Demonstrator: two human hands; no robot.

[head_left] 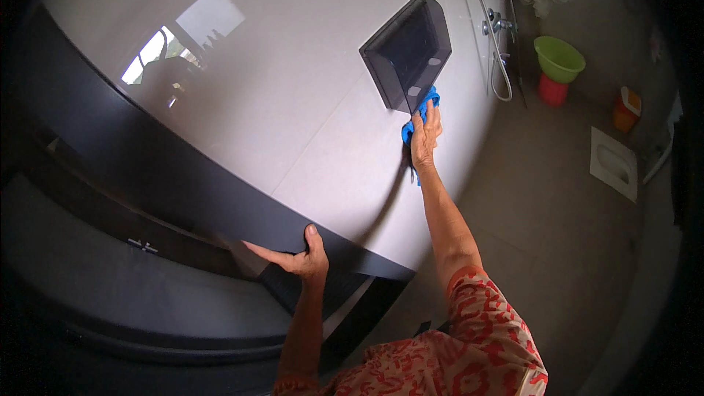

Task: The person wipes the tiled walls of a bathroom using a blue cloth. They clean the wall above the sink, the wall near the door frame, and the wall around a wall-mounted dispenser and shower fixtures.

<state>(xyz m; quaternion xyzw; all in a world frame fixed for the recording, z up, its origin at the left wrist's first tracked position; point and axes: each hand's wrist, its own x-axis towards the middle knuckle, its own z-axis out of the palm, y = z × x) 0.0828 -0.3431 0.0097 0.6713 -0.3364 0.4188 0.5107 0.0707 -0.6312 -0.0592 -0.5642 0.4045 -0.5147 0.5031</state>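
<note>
My right hand (425, 136) reaches up along the pale wall with its fingers closed round a bunched blue cloth (433, 94). That cloth is pressed to the lower edge of a dark, see-through wall box (408, 51). Parts of the cloth hang out beside my wrist. Lower down, my left hand (304, 258) rests against the dark grey trim (242, 202) at the wall's edge. Its thumb and forefinger are spread wide apart; the other fingers are mostly hidden.
A shower hose and tap (499, 26) are on the wall further off. A green basin (559, 59) sits on a red bucket (552, 91). Beyond are an orange bin (627, 110) and a squat toilet (614, 164). A dark panel (147, 279) stands at lower left.
</note>
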